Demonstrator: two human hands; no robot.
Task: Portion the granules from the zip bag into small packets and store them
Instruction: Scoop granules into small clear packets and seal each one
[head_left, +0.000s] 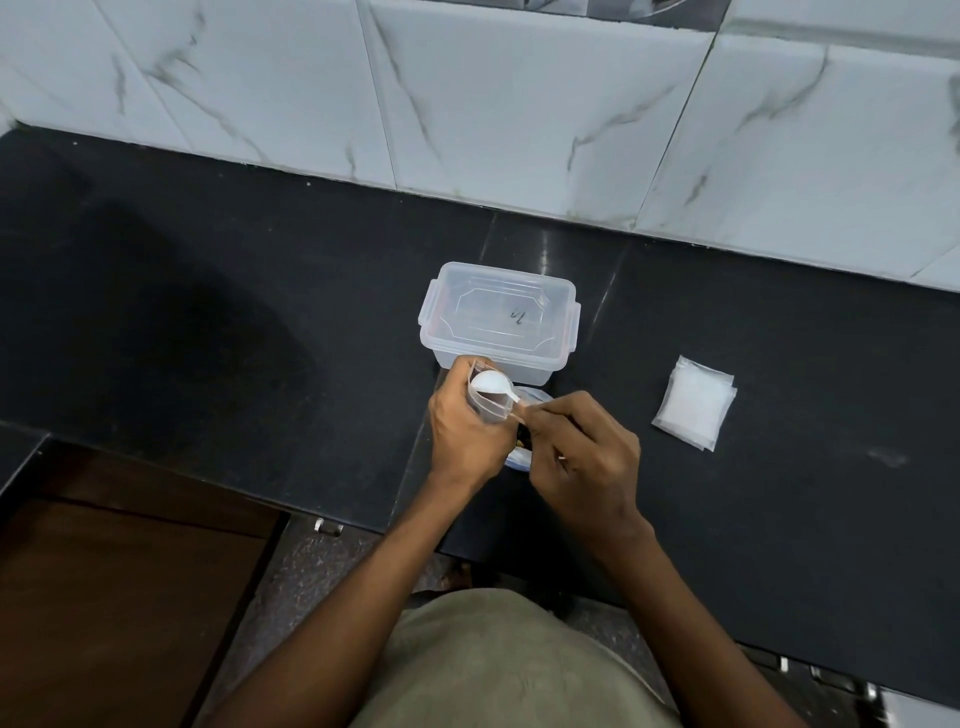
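Note:
My left hand (464, 431) grips a small clear packet (491, 408), held upright with its mouth open. A white plastic spoon (491, 383) hovers over that mouth, its handle pinched by my right hand (584, 457). Under both hands lies the zip bag (535, 400), mostly hidden, with a little dark content showing between my hands. A clear plastic box (498, 319) with its clip lid on stands just behind my hands. A stack of small empty packets (693, 402) lies to the right on the black counter.
The black counter (234, 322) runs left and right, with a marble-tiled wall (519, 104) behind it. Its front edge steps down at the left to a brown wooden surface (119, 597).

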